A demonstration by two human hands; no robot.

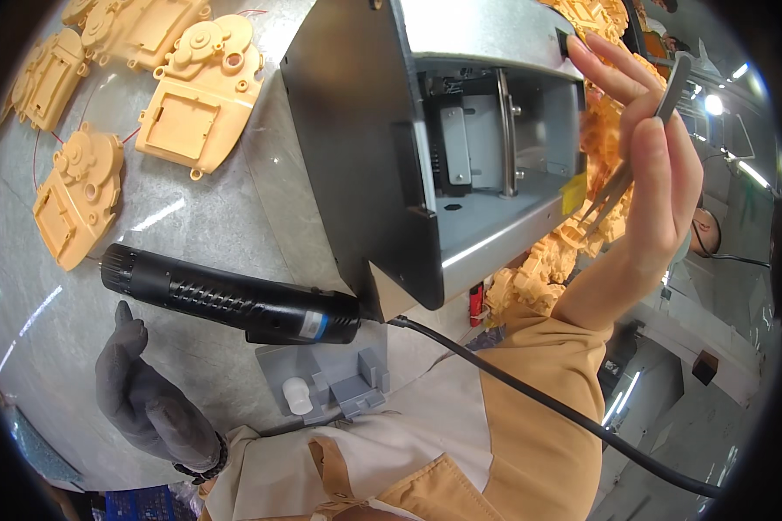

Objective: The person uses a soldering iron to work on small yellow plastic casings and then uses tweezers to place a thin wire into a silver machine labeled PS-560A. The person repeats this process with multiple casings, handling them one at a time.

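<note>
My right hand (660, 187) is bare and grips metal tweezers (678, 85) between thumb and fingers. Its outstretched fingertips reach a small black switch (562, 43) on the top of a dark metal box machine (347, 148). The machine's front is open, showing a metal rod (506, 130) and a bracket inside. My left hand (152, 395), in a dark grey glove, is open and holds nothing, with a finger extended. Just beyond that fingertip lies a black cylindrical hand tool (226, 295) with vent slots, resembling an electric screwdriver.
Flat yellow-orange plastic housings (204, 95) lie at the far left of the grey table (191, 204). Many similar parts (543, 265) are heaped behind the machine. A grey fixture (352, 391) with a white knob sits near my body. A black cable (530, 391) crosses my front.
</note>
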